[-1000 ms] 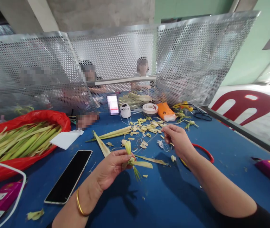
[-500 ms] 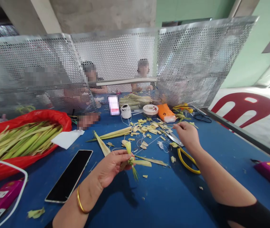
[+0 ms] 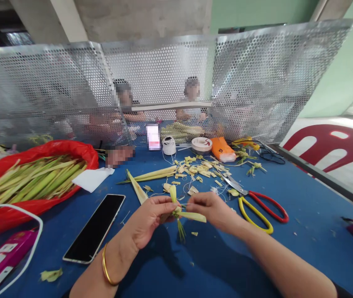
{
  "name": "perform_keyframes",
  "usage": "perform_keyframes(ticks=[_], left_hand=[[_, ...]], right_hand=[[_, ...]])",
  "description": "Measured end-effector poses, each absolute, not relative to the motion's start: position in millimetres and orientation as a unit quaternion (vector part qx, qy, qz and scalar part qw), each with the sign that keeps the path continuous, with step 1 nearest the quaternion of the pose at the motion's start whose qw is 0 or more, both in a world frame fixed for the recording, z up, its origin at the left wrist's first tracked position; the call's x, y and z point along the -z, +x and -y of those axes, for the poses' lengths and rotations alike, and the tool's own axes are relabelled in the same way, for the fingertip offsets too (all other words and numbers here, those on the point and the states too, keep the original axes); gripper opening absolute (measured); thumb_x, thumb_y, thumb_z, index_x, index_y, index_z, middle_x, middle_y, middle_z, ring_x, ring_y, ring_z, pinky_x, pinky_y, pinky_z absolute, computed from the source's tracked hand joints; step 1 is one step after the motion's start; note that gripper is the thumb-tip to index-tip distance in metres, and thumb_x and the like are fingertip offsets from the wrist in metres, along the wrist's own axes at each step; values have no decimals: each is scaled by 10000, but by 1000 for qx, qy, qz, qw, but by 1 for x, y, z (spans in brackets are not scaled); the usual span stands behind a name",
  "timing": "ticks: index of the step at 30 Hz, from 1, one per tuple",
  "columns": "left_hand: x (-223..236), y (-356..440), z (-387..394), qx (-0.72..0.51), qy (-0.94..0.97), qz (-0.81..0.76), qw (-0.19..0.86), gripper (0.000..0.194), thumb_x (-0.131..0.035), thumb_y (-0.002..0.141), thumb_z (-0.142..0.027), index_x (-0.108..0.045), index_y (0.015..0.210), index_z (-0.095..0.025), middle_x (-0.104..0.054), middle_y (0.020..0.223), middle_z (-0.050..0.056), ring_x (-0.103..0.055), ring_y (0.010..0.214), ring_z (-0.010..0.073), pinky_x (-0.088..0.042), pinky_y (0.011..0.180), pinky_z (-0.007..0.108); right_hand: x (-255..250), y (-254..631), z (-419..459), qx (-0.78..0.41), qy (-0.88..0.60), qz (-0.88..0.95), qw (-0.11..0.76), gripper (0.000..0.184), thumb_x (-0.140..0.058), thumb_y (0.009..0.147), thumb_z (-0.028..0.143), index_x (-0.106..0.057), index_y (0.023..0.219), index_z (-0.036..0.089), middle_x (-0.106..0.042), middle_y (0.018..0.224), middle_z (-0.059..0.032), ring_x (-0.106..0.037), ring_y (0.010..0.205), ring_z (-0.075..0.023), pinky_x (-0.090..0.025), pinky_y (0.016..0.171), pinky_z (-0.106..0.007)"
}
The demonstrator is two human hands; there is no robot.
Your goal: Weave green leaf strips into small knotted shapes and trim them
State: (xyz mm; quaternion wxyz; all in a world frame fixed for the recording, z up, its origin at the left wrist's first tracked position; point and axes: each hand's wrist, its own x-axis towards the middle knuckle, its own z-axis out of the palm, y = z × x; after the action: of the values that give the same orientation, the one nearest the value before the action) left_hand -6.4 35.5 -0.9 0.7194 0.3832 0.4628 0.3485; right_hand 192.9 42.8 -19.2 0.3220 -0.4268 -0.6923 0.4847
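Observation:
My left hand is closed in a pinch around a small tied bundle of pale green corn husk. One husk strip points up from it, another sticks out to the right, and thin green strands hang below. Close by on the right, my right hand pinches what looks like a fine white thread beside the bundle; its fingertips are partly hidden. Scissors with one red and one yellow handle lie right of that hand, their blades among husk scraps.
A red bag of husk strips lies left, beside a white paper and a black phone. A thread spool, tape roll and orange packet stand before a perforated metal screen. People sit behind it.
My right hand has come from the upper right, over the scissors, down and left to the bundle. The scissors' red handle is now uncovered. My left hand still holds the bundle.

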Motion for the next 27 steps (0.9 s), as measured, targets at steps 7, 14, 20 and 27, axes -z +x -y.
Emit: perform_keyframes(ticks=[7,14,20,27], left_hand=[[7,-5,-37,-356,392,-484,697,183,-802,623,-285,-733,736,-158,-691,750,24,-599,724,130,-407,706,251],[6,0,-34,-353,406,-530,655,276,-787,601,-332,-771,834,-185,-698,760,38,-574,717,150,-353,631,266],[9,6,-30,-363,416,-515,656,336,-792,610,-302,-765,925,-188,-692,760,26,-537,677,125,-333,620,254],[11,11,-24,-315,421,-439,728,213,-812,617,-318,-752,731,-148,-660,709,35,-500,638,107,-359,595,230]], right_hand=[[5,218,-53,-543,-470,559,414,374,-635,765,535,-686,746,165,-285,437,104,-188,407,-62,-133,416,-227],[9,222,-54,-271,-576,566,524,291,-598,808,446,-706,754,181,-531,535,20,-417,491,-119,-304,477,-249],[4,216,-47,-216,-486,747,398,230,-550,856,341,-689,739,200,-682,727,-21,-597,687,-163,-421,643,-262],[9,198,-40,-437,-433,728,302,239,-574,844,328,-686,699,175,-631,643,1,-542,621,-135,-410,591,-251]])
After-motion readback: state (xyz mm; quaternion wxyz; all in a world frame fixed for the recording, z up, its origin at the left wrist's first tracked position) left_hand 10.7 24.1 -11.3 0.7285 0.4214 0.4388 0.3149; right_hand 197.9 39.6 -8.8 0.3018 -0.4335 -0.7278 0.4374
